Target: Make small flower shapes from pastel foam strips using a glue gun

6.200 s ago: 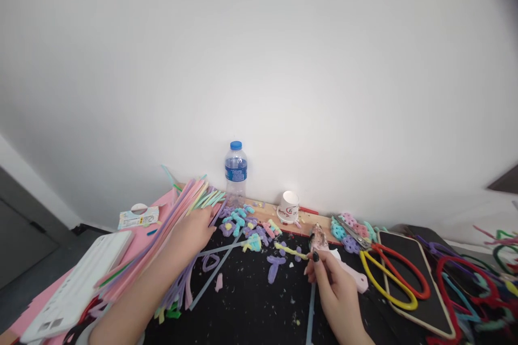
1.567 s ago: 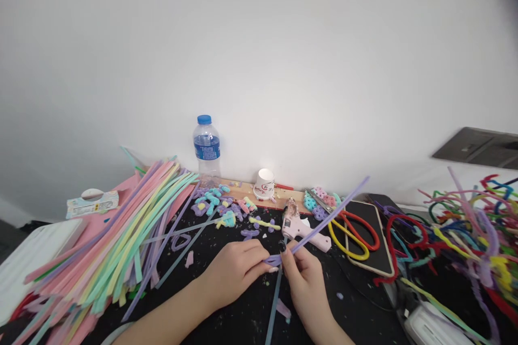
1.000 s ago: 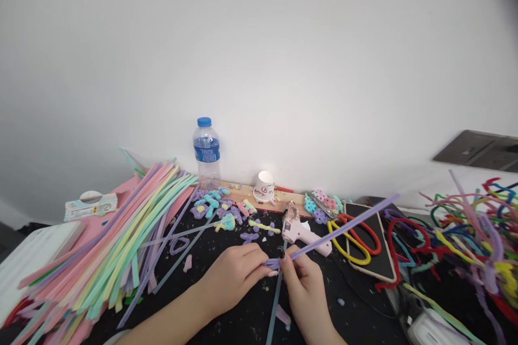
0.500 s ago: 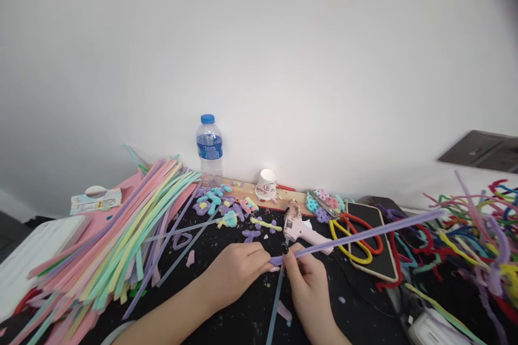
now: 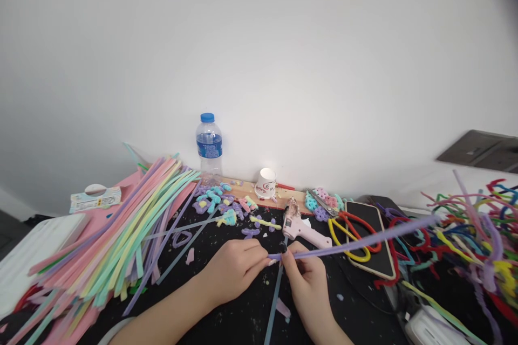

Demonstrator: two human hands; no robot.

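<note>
Left hand (image 5: pixel 234 269): just below the centre of the frame, our thumb and fingers pinch the near end of the strip.
Right hand (image 5: pixel 305 275): just beside it, our thumb and fingertip pinch the same strip.
Long purple fuzzy strip (image 5: pixel 380 237): held between our hands, its free length slants toward the right of the frame, above the scissors; it looks slim, soft and bendable, its far end blurred.
Step in hand: we seem to be working the short end, perhaps bending or twisting it; our fingers hide the exact form.
Move calls for: a firm pinch on each side, we judge, with the long tail clear of the scissors.
Near the hands: the pale pink plastic glue gun (image 5: pixel 305 232) lies just beyond; a translucent bluish stick (image 5: pixel 275 302) runs toward lower centre on our black worktop (image 5: pixel 226 323).
Farther out: scissors with yellow and red handles (image 5: pixel 331 210) right of centre; pastel fuzzy strips (image 5: pixel 121 226) heaped at lower left.
</note>
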